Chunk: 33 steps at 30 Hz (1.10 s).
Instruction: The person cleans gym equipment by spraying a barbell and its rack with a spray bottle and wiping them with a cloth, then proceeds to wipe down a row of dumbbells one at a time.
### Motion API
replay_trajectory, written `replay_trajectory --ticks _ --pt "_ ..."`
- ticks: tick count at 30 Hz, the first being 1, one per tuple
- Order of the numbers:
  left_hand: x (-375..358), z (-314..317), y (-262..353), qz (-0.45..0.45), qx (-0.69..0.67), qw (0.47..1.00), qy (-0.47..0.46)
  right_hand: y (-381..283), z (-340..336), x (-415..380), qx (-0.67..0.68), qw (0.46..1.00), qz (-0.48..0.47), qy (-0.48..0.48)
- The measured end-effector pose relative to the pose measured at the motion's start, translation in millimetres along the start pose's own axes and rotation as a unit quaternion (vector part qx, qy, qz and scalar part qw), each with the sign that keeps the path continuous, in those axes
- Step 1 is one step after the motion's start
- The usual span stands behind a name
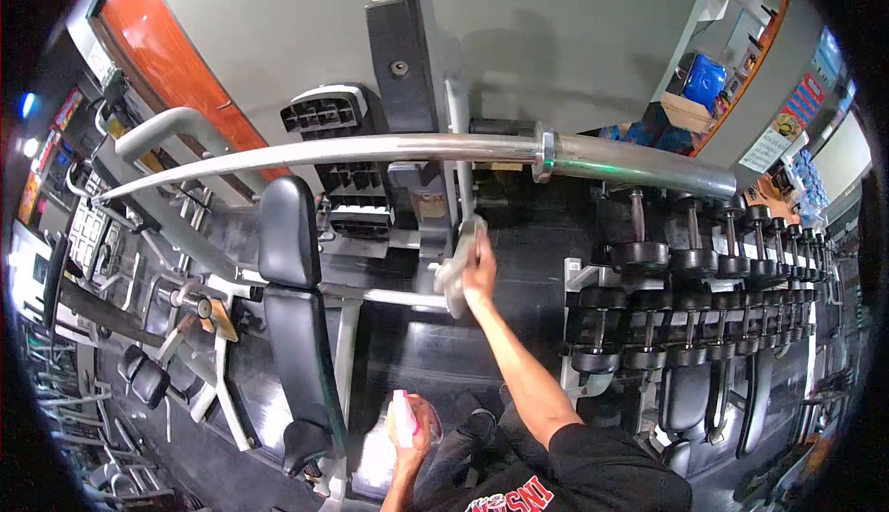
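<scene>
My left hand [422,424] is closed around a spray bottle [403,419] with a white and pink trigger head, low in front of my body. Stretched forward, my right hand [480,273] grips a grey cloth [452,276] against the upright metal frame of the weight bench, by the end of its crossbar [398,297]. Above that hand a steel barbell [398,148] runs across the view, its thick sleeve [639,162] toward the right. The black padded bench [306,336] stands left of both hands. My right fingers are partly hidden by the cloth.
A rack of black dumbbells [690,262] fills the right side. Behind the barbell, a dark post [407,68] and a black slotted holder [324,112] stand against the grey wall. More gym machines [199,318] crowd the left, near an orange door [162,40].
</scene>
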<state>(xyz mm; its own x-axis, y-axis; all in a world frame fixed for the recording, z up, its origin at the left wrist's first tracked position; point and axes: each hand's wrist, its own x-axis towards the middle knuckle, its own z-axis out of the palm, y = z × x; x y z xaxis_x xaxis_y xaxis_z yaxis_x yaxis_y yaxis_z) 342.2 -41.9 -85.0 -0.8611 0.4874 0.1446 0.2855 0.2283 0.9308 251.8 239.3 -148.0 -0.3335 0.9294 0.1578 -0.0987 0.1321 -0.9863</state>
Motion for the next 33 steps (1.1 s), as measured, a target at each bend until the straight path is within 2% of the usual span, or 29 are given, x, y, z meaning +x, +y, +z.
replay_trajectory --ticks 1,3,4,6,7,9,10,12,13,14,15,16,18,19,20,21,22,23,24,25,27,31,33 --pt "0.4 -0.4 -2.8 0.0 0.002 1.0 0.003 -4.9 11.1 18.1 0.082 0.995 -0.057 0.007" --pt "-0.8 -2.0 -7.6 0.001 -0.009 1.0 0.028 -80.9 11.7 38.4 -0.009 0.99 -0.137 -0.031" --pt "-1.7 -4.6 -8.5 0.0 -0.008 1.0 0.031 -107.2 15.2 41.8 0.065 0.987 -0.12 -0.081" --pt "-6.4 -10.2 -10.1 -0.041 0.007 0.998 0.04 -132.1 23.7 45.9 0.035 0.984 -0.168 -0.054" --pt "-10.7 -14.0 -15.8 -0.043 0.006 0.998 0.041 -122.2 23.3 42.6 0.034 0.984 -0.168 -0.056" --pt "-12.4 -17.0 -30.2 -0.027 0.052 0.997 0.041 -83.9 17.8 34.3 -0.085 0.967 -0.238 -0.021" --pt "-10.0 -15.6 -25.1 -0.028 0.051 0.997 0.042 -68.3 10.6 25.8 -0.103 0.964 -0.244 -0.036" --pt "-2.1 -14.7 -11.0 0.031 0.027 0.999 0.034 -44.0 -7.4 1.4 -0.141 0.969 -0.184 -0.089" --pt "-0.8 -11.9 -17.6 0.033 0.023 0.999 0.035 -19.2 -12.9 -2.1 -0.143 0.968 -0.188 -0.089" --pt "-3.2 -9.9 -29.6 0.012 0.014 0.999 0.042 12.5 -18.7 -5.3 -0.068 0.987 -0.089 -0.118" --pt "-2.1 -7.6 -25.3 -0.009 0.005 0.999 0.048 12.3 -25.4 -5.4 0.007 0.989 0.011 -0.144" --pt "-4.4 -6.5 -19.3 -0.01 0.001 0.999 0.047 11.4 -35.9 -2.1 -0.018 0.985 0.099 -0.14" --pt "2.5 -4.6 -5.4 0.024 0.028 0.998 0.051 -4.8 -40.4 -4.3 -0.07 0.991 -0.103 -0.041" --pt "4.8 -4.8 -7.1 0.081 0.048 0.994 0.047 -31.3 -43.5 -5.3 -0.05 0.994 -0.08 -0.058" --pt "4.4 -3.2 -6.3 0.082 0.045 0.994 0.05 -58.1 -46.3 -6.1 -0.03 0.995 -0.055 -0.076" --pt "3.6 -1.7 -5.4 0.073 0.047 0.995 0.051 -75.7 -39.0 -5.4 -0.027 0.985 -0.151 -0.074" --pt "2.7 -1.1 -4.8 0.065 0.049 0.995 0.051 -98.7 -32.6 -1.5 -0.046 0.961 -0.245 -0.119" --pt "0.6 -1.4 -6.4 0.067 0.048 0.995 0.054 -122.7 -21.2 2.1 -0.099 0.945 -0.265 -0.164" --pt "-2.4 -2.1 -9.5 0.021 0.021 0.998 0.05 -138.9 -9.4 5.8 -0.151 0.924 -0.284 -0.207" --pt "-3.2 -2.4 -9.5 -0.024 -0.005 0.999 0.046 -142.6 -0.6 9.5 -0.214 0.91 -0.244 -0.256" --pt "-4.0 -4.1 -3.8 -0.026 -0.013 0.998 0.057 -155.9 9.5 16.9 -0.356 0.863 -0.16 -0.322" --pt "-6.8 -6.2 -12.5 -0.013 -0.012 0.994 0.106 -146.5 12.7 13.5 -0.301 0.872 -0.243 -0.299" --pt "-10.8 -9.8 -14.6 -0.022 -0.029 0.994 0.104 -147.5 7.0 9.6 -0.27 0.887 -0.247 -0.283"
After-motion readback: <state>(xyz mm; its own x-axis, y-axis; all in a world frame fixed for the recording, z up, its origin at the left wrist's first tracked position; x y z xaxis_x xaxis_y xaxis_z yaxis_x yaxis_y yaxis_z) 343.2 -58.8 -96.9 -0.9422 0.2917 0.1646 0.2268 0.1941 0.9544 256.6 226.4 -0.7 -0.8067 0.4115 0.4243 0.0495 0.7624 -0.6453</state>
